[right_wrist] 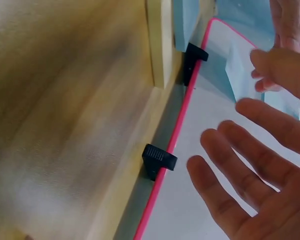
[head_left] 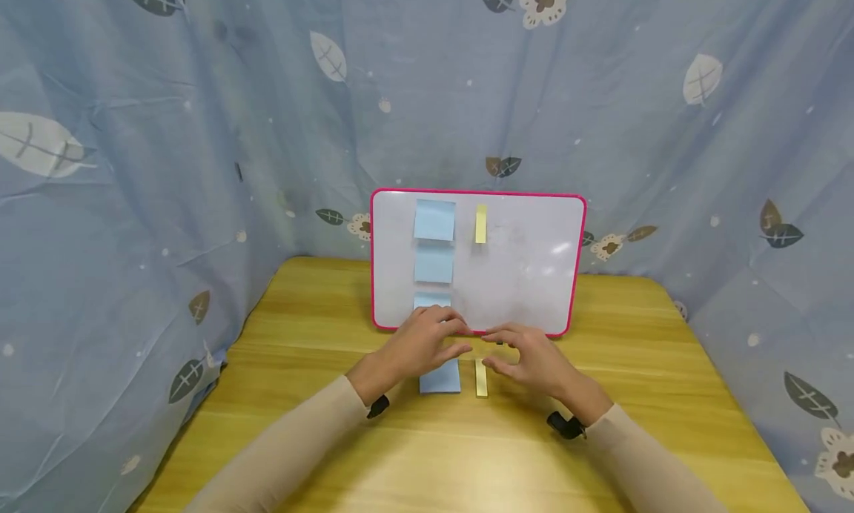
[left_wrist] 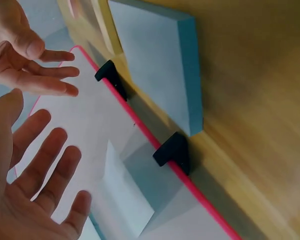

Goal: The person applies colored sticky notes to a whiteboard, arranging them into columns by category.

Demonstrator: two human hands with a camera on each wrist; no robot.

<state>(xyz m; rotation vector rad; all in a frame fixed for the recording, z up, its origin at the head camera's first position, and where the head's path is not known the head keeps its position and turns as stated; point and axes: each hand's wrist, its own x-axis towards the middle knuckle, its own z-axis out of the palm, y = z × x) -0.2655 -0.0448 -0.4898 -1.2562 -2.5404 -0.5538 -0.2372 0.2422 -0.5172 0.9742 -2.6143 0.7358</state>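
Observation:
My left hand [head_left: 422, 342] hovers over the blue sticky note pad [head_left: 440, 379] on the table, its fingers spread and holding nothing. Facing it, my right hand [head_left: 534, 357] hangs above the narrow yellow sticky note pad [head_left: 481, 379], fingers relaxed with nothing between them. Just beyond both hands stands a whiteboard [head_left: 520, 276] with a pink frame. Three blue sticky notes [head_left: 434, 220] run down its left part, the lowest partly hidden by my left hand. One yellow strip [head_left: 481, 224] is stuck beside the top blue note. In the left wrist view, a blue note [left_wrist: 127, 192] sticks out from the board.
Black clip feet [right_wrist: 157, 159] hold the whiteboard's lower edge at the tabletop. The wooden table [head_left: 320, 298] extends to both sides of the board. Blue curtains [head_left: 427, 90] with leaf and flower prints surround the table at the back and sides.

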